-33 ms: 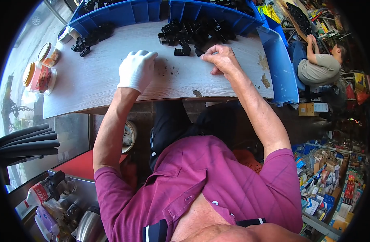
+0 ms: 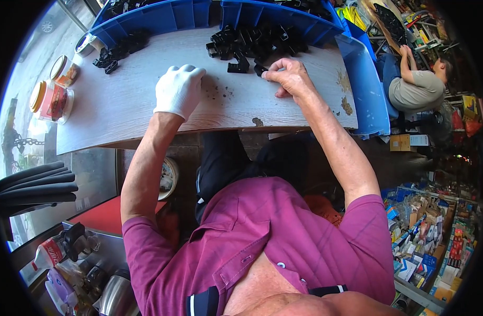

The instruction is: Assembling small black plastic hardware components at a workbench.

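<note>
My left hand (image 2: 179, 90), in a white glove, rests on the wooden-topped table (image 2: 120, 108) with its fingers curled closed. What it holds, if anything, is hidden. At the front of the black pile, my bare right hand (image 2: 288, 77) has thumb and forefinger pinched at a small black plastic part (image 2: 259, 69). Just left of that part lies another black plastic piece (image 2: 238, 66), apart from the fingers. Behind both spreads a heap of black plastic parts (image 2: 252, 39). A smaller heap of black parts (image 2: 120, 48) lies beyond my left hand.
Two blue bins (image 2: 162, 18) with black parts line the table's far edge. A blue tray (image 2: 365, 89) stands at its right end. Lidded jars (image 2: 51, 100) stand on the left. A person in a grey shirt (image 2: 418, 90) sits at the right, near crowded shelves.
</note>
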`<move>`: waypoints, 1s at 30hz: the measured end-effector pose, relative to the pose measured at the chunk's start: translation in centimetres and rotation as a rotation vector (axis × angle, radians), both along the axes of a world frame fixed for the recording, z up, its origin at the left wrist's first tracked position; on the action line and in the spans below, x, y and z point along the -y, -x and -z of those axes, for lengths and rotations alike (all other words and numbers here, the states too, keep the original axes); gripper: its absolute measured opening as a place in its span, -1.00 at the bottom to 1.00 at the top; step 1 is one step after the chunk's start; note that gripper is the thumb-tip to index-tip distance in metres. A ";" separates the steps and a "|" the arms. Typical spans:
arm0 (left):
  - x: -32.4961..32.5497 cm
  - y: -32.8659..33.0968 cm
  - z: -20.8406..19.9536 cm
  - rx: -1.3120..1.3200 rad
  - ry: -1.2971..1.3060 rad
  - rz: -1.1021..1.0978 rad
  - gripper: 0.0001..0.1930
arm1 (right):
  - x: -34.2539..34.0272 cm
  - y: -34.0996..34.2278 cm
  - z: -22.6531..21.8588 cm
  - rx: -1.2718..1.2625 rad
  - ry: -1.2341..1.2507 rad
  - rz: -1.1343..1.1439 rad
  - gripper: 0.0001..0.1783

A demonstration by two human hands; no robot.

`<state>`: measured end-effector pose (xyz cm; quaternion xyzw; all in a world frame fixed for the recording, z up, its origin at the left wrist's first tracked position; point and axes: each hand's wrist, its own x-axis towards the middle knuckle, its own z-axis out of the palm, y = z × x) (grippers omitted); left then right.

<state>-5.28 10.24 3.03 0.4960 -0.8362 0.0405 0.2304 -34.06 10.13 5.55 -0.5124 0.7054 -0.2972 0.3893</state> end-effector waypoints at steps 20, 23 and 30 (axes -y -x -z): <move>-1.1 -1.5 1.8 -0.227 0.094 -0.006 -0.86 | -1.3 -0.9 0.0 -0.005 -0.092 -0.050 -0.67; -1.4 -1.0 1.6 -0.224 0.072 -0.058 -0.86 | -1.9 -1.2 -0.6 0.027 -0.102 -0.068 -0.69; -0.7 0.2 2.0 -0.130 0.099 -0.024 -0.85 | -2.3 -0.7 -0.4 0.110 0.036 -0.125 -0.52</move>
